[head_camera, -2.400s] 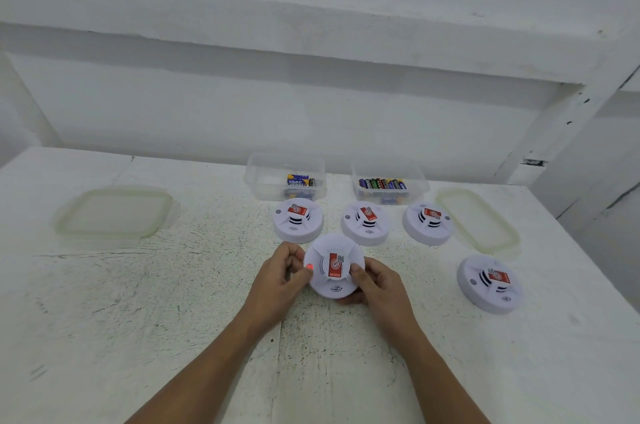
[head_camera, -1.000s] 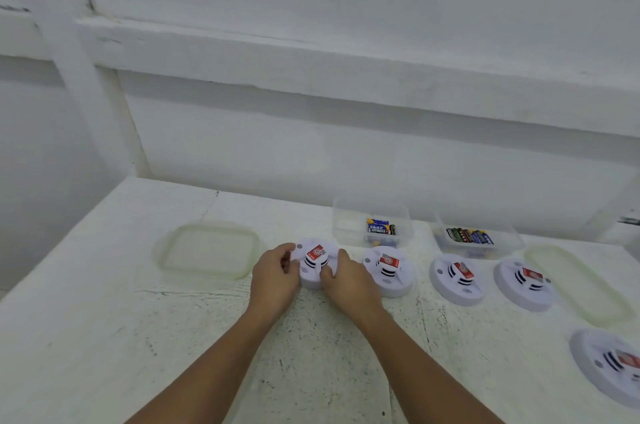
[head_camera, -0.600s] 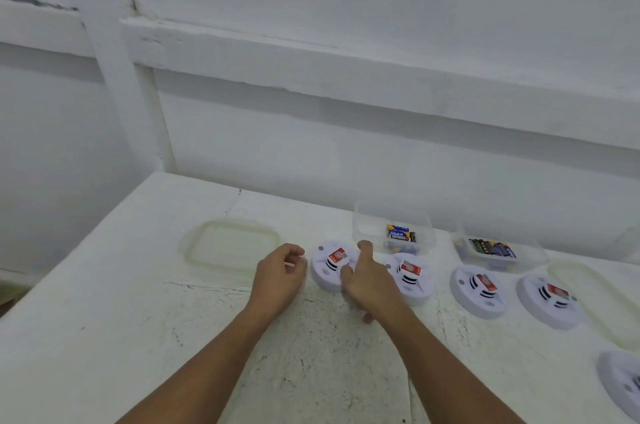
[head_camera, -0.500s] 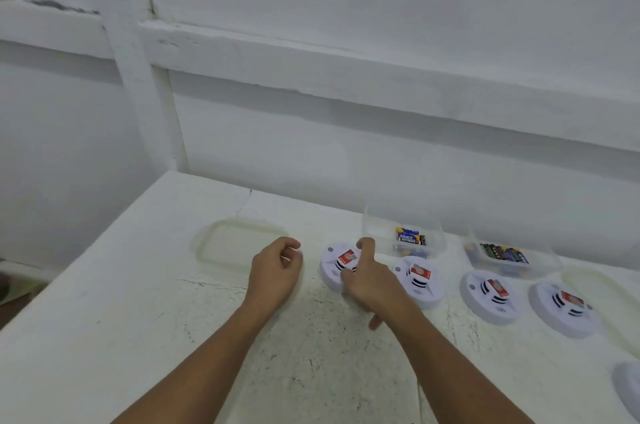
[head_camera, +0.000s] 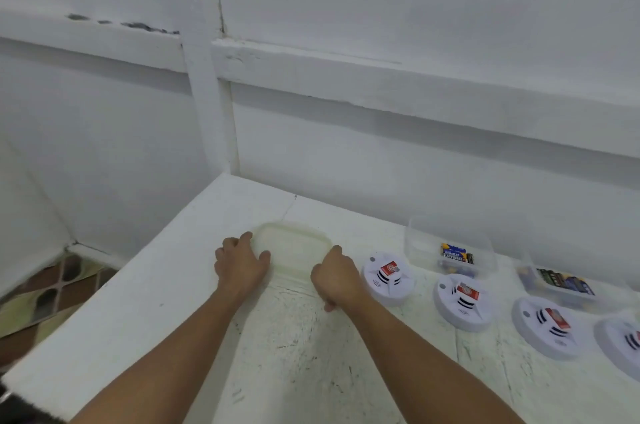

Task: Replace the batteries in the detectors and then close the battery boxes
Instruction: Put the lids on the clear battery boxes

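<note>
A translucent box lid [head_camera: 292, 245] lies flat on the white table [head_camera: 298, 361] at the far left. My left hand [head_camera: 240, 264] grips its left edge, fingers at the corner and thumb on the front rim. My right hand [head_camera: 335, 280] has curled fingers at the lid's right front edge, with the thumb against the rim. Right of my hands runs a row of round white detectors: the first [head_camera: 388, 280], a second [head_camera: 462, 299], a third [head_camera: 547, 326] and a fourth [head_camera: 621, 342] cut by the frame. Each carries a red label.
Two clear open boxes stand behind the detectors: the left box [head_camera: 450, 252] holds a few blue and yellow batteries, the right box [head_camera: 557, 281] several dark ones. The table's left edge drops to a patterned floor [head_camera: 41, 299]. A white wall runs close behind.
Both hands left the leftmost detector and moved left to the translucent lid, taking hold of its two sides. My view swung left, so the detectors now sit at the right.
</note>
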`<state>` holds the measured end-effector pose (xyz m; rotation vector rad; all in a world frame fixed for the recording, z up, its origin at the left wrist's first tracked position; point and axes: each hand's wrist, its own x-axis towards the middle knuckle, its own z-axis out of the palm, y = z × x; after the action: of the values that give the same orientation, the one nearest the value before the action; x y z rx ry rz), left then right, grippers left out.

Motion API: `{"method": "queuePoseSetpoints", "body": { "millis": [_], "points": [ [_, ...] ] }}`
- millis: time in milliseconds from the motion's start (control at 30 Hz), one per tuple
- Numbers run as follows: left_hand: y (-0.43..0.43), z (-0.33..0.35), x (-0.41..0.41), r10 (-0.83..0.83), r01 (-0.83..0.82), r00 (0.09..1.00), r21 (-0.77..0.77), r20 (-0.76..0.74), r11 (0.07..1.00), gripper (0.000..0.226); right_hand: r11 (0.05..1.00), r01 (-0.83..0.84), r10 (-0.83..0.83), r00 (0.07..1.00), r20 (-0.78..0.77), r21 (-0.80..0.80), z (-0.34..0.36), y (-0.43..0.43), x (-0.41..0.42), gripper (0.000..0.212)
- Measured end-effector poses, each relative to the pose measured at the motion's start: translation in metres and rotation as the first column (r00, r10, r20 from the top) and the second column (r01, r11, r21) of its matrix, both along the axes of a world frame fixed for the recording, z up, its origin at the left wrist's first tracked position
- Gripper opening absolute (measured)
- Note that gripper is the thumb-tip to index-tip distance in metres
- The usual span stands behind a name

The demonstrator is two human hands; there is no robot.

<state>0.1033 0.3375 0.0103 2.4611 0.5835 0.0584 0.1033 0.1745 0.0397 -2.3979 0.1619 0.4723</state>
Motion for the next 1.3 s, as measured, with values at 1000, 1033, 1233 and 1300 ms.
{"method": "queuePoseSetpoints", "body": {
  "millis": [1000,1033,1233,1300],
  "points": [
    [0.037,0.012,0.012,0.214,-0.217,0.973,-0.639,-0.084,0.738,0.097,0.752,0.505,-0.337,0.847,-0.41,0.424,0.013,0.011,0.05,0.014],
    [0.038,0.014,0.011,0.217,-0.212,0.973,-0.68,-0.079,0.702,0.095,0.745,0.492,-0.324,0.857,-0.4,0.451,0.017,0.009,0.05,0.012],
    [0.026,0.025,0.016,0.208,-0.096,0.978,-0.895,-0.003,0.437,0.065,0.717,0.384,-0.271,0.923,-0.274,0.582,0.038,-0.004,0.059,0.046],
    [0.013,0.031,0.023,0.209,-0.063,0.978,-0.924,0.019,0.378,0.054,0.7,0.352,-0.263,0.936,-0.234,0.621,0.047,-0.022,0.061,0.046]
  ]
}}
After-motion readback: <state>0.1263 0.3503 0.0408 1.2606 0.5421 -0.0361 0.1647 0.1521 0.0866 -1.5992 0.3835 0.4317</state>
